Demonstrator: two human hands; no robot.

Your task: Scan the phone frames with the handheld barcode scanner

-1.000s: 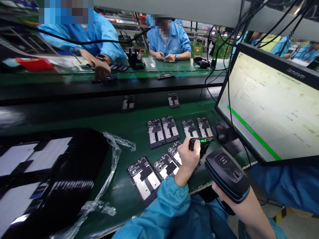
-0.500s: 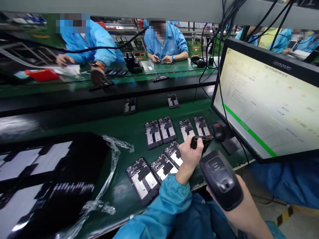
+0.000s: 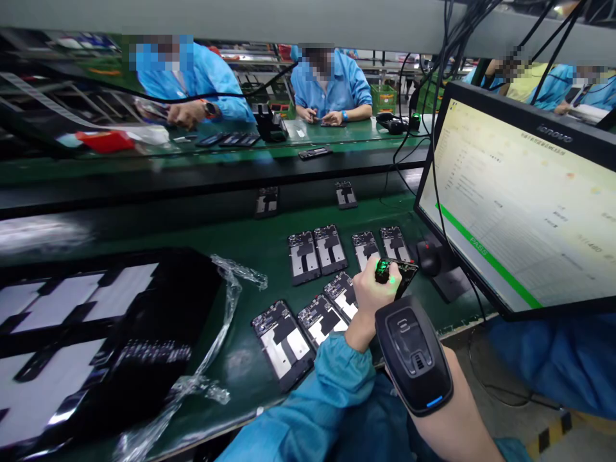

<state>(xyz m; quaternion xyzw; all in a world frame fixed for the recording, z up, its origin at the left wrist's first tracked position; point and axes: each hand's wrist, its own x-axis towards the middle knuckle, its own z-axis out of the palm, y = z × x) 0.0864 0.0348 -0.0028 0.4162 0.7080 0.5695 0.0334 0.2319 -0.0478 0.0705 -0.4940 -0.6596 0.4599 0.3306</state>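
My left hand (image 3: 375, 292) is closed on a dark opened phone (image 3: 408, 271), held tilted above the green bench. Green light falls on the phone and on my thumb. A black handheld scanner (image 3: 414, 353) with a lit blue strip is in my right hand (image 3: 450, 401), just below and right of the phone; the scanner hides most of the fingers. Several opened phones lie on the bench, among them one at the front (image 3: 283, 343), one beside it (image 3: 321, 319), and a pair behind (image 3: 303, 256).
A monitor (image 3: 520, 205) showing a green PASS bar stands at right, with a mouse (image 3: 428, 258) beside it. Cables hang in front. Black trays (image 3: 183, 308) and clear plastic wrap (image 3: 219, 327) lie at left. People in blue work across the bench.
Green light now shows on the held phone and my thumb, and the scanner's blue strip is lit. The scanner has shifted slightly left. One person across has drawn their hands back from the dark strip.
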